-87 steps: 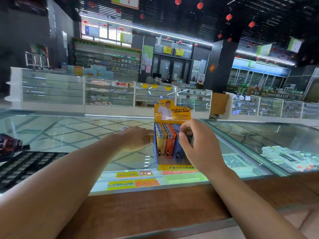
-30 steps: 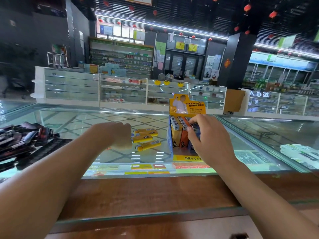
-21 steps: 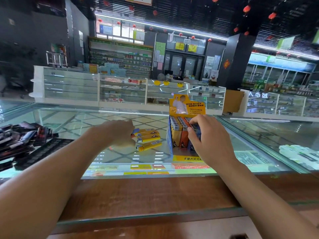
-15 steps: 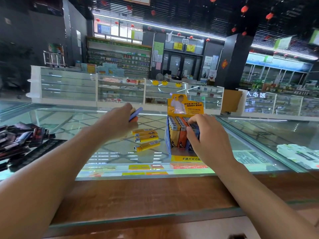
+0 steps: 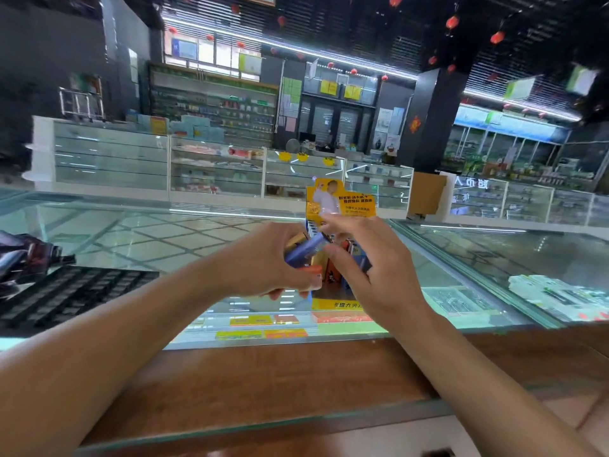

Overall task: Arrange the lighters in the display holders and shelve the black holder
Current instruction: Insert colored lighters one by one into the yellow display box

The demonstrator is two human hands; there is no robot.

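A yellow cardboard display holder [image 5: 341,201] stands on the glass counter with orange and blue lighters [image 5: 357,255] upright in it. My left hand [image 5: 263,262] grips a small bundle of lighters, a blue one [image 5: 304,247] on top and an orange one below. My right hand [image 5: 369,265] is just in front of the holder and pinches the tip of that blue lighter with thumb and forefinger. A black holder tray [image 5: 66,291] lies flat at the left of the counter. The loose yellow lighters on the glass are hidden behind my left hand.
The glass counter [image 5: 148,239] runs left to right, with a wooden ledge [image 5: 280,377] along its near edge. A pile of dark packets [image 5: 23,255] lies at the far left. White boxes [image 5: 557,291] show under the glass at the right. Shop cabinets stand behind.
My left hand picked lighters off the glass and carried them right to the holder. My right hand left the lighters in the holder and now pinches the blue lighter.
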